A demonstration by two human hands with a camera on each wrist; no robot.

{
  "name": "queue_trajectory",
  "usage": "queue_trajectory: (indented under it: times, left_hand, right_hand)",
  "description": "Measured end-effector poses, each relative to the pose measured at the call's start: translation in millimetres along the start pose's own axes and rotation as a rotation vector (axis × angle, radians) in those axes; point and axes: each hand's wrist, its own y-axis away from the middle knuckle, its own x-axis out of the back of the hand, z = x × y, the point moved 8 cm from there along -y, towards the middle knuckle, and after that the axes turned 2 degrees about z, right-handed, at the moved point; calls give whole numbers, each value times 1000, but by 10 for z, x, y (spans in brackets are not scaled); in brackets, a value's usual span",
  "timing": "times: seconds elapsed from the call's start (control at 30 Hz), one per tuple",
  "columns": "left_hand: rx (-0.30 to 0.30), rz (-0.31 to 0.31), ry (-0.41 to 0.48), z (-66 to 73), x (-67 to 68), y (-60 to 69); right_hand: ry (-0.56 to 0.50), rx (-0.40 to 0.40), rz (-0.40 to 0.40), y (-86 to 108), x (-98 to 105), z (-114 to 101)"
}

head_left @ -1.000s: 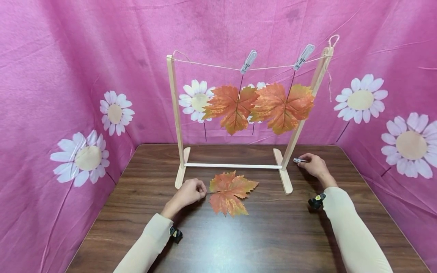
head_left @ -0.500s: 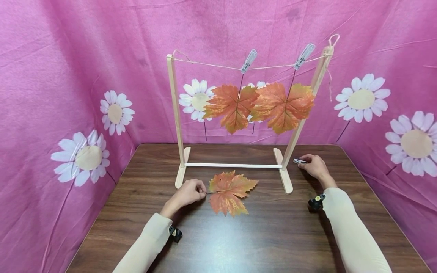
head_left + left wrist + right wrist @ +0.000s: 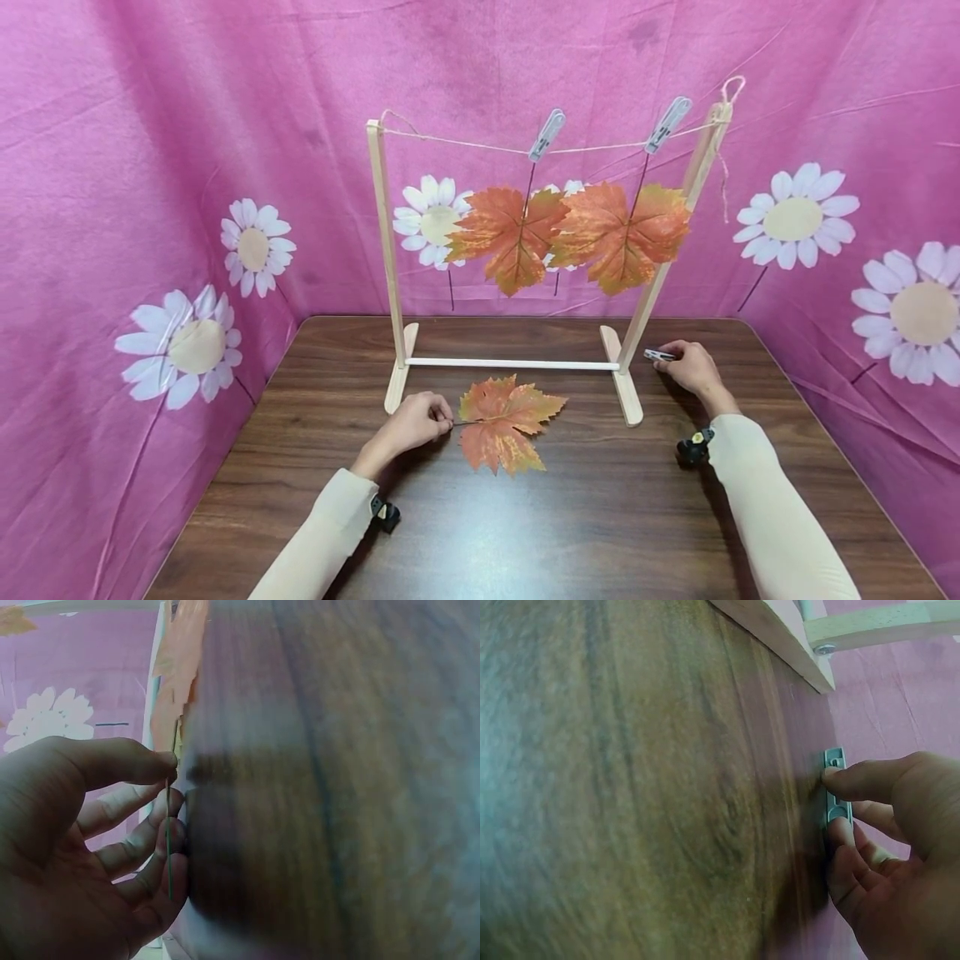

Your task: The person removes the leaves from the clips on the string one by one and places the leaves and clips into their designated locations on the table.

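Note:
An orange-and-yellow leaf (image 3: 504, 423) lies on the table in front of the rack's white bar. My left hand (image 3: 412, 427) pinches its thin stem (image 3: 169, 825) between thumb and fingers, left of the leaf. Right of the rack, my right hand (image 3: 693, 367) grips a grey clothespin (image 3: 657, 355) lying at the table surface; in the right wrist view thumb and fingers touch the clothespin (image 3: 837, 787). Two more leaves, one on the left (image 3: 517, 237) and one on the right (image 3: 624, 237), hang by their stems from clothespins (image 3: 547, 135) on the string (image 3: 465, 144).
The wooden rack's left post (image 3: 387, 242) and right post (image 3: 651, 304) stand on feet at the back of the table (image 3: 570, 517). A white bar (image 3: 510, 364) joins them low down. Pink cloth (image 3: 315, 100) with printed daisies surrounds the table.

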Motion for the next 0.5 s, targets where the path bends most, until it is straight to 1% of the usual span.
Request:
queue_trajectory:
  times: [0.13, 0.27, 0.37, 0.5]
  left_hand:
    - [25, 18, 16, -6, 61, -14]
    - [31, 40, 40, 6, 151, -41]
    - [35, 57, 69, 12, 227, -54]
    - [41, 83, 101, 32, 336, -58]
  right_hand:
    - [-5, 16, 22, 4, 29, -26]
    - [-10, 31, 53, 10, 63, -46]
    - [-17, 23, 67, 15, 75, -41]
    - [-11, 14, 105, 13, 109, -38]
